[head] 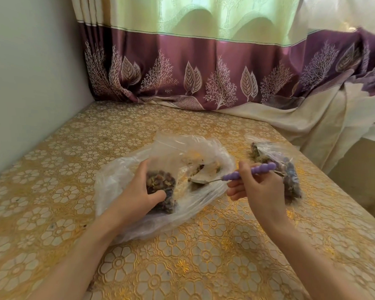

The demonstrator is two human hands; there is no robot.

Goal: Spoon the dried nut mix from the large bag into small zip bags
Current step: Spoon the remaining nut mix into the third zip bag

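While left hand (139, 191) grips small bag (160, 189) inside big bag (167, 152) to steady its mouth, I see right hand (256, 187) clasping spoon (232, 176), bowl beside small bag, ready to tip.

The table (52, 202) lies bare along its left side and its near edge. Its middle is taken by the big bag (160, 187), where the left hand (139, 191) grips a small bag (162, 187); the right hand (256, 187) holds the spoon (236, 176) at the mouth. A filled bag (286, 169) lies just beyond that hand, near the right edge. Wall (20, 83) closes the left, curtain (204, 72) the back, with bare table between it and the bags
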